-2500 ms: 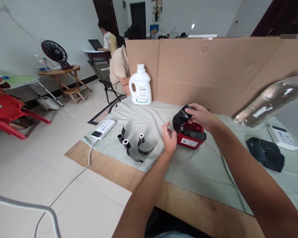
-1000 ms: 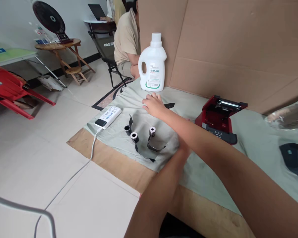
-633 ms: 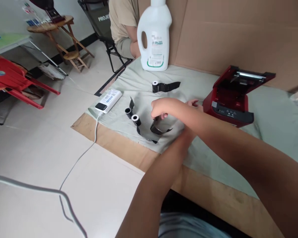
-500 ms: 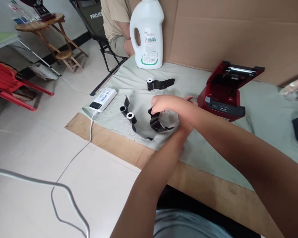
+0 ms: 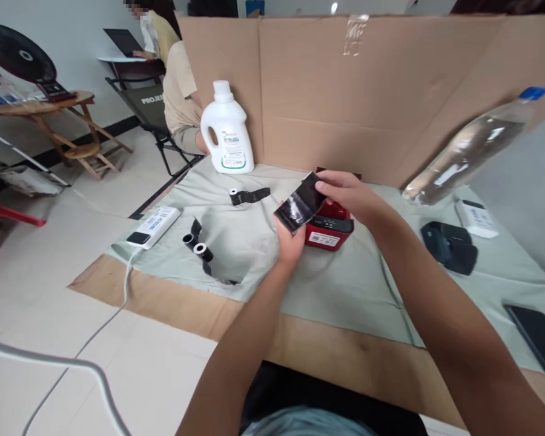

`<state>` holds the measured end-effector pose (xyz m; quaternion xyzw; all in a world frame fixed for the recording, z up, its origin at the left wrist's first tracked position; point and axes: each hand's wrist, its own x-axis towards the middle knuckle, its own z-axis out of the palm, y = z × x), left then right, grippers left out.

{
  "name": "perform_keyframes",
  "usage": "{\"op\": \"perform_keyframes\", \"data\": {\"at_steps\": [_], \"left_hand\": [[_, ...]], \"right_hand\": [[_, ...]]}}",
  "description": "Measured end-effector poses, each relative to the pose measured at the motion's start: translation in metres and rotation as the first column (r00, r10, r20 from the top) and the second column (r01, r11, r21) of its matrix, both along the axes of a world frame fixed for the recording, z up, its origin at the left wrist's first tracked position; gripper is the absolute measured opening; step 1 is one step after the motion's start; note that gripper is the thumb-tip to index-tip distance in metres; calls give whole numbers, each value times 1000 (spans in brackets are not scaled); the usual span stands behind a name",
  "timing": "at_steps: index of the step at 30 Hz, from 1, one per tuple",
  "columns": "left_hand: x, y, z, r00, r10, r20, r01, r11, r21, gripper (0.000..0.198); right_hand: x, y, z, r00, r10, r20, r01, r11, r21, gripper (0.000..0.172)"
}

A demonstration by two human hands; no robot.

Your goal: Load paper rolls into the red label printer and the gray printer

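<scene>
Holding black strip (image 5: 301, 203) | glossy, light-streaked | right hand (image 5: 346, 191), left hand (image 5: 291, 240) beneath

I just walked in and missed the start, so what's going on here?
A person is holding a glossy black strip up at a slant: the right hand grips its upper end, and the left hand is at the lower end. Close by is a red device on the pale green cloth. Three black rolls with loose tails lie to the left, and a white jug stands behind.
</scene>
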<state>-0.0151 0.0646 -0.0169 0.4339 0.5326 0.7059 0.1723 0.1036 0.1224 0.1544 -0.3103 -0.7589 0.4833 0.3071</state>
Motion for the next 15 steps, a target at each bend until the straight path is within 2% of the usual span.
{"op": "perform_keyframes", "data": {"at_steps": [3, 6, 8, 10, 13, 15], "left_hand": [[1, -11, 7, 962, 36, -272, -6, 994, 112, 73], [5, -21, 18, 856, 36, -517, 47, 988, 147, 59], [8, -26, 24, 782, 47, -622, 48, 990, 135, 39], [10, -28, 26, 724, 67, -687, 35, 990, 133, 26], [9, -27, 25, 677, 92, -730, 23, 989, 145, 23], [7, -25, 23, 660, 89, -746, 10, 992, 127, 24]], "right_hand": [[40, 25, 4, 997, -47, 54, 46, 999, 11, 31], [57, 44, -9, 962, -83, 261, 55, 992, 111, 27], [54, 49, -22, 887, -120, 445, 16, 973, 229, 27], [44, 51, -35, 776, -166, 608, -57, 943, 329, 32], [27, 51, -52, 615, -267, 742, -91, 910, 403, 36], [17, 52, -59, 549, -327, 769, -60, 902, 427, 36]]}}
